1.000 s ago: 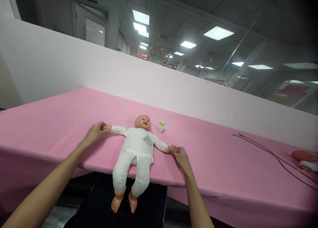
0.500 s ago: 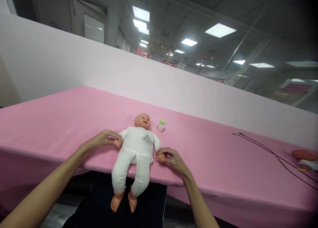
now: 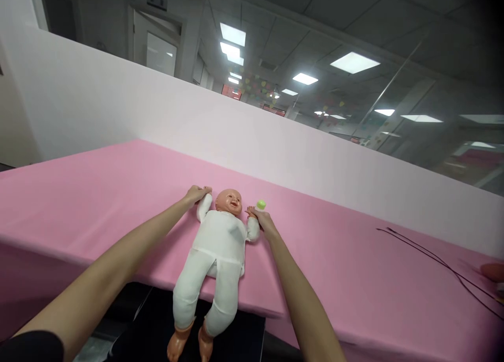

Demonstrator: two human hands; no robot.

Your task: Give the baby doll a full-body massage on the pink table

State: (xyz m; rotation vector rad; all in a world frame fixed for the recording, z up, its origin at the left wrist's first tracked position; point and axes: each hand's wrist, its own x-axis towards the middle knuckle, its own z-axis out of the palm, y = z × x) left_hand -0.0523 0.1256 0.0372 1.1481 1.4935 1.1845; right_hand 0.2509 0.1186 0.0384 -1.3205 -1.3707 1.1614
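A baby doll [image 3: 220, 238] in white clothes lies on its back on the pink-covered table, its legs hanging over the front edge. Both of its arms are raised beside its head. My left hand [image 3: 196, 194] is closed around the doll's hand on the left of the picture. On the other side my right hand [image 3: 263, 219] grips the doll's other hand and wrist. Just behind my right hand stands a small bottle with a green cap [image 3: 261, 204]; its body is mostly hidden.
The pink cloth [image 3: 334, 267] drapes over the table's front edge. Thin black cables [image 3: 433, 256] run across the right side towards a partly visible orange-brown object [image 3: 492, 271]. A low white wall [image 3: 275, 146] borders the back, with glass above it.
Both my hands have moved up, lifting the doll's arms from beside its body to beside its head. The bottle is now mostly covered by my right hand. The camera view has shifted slightly.
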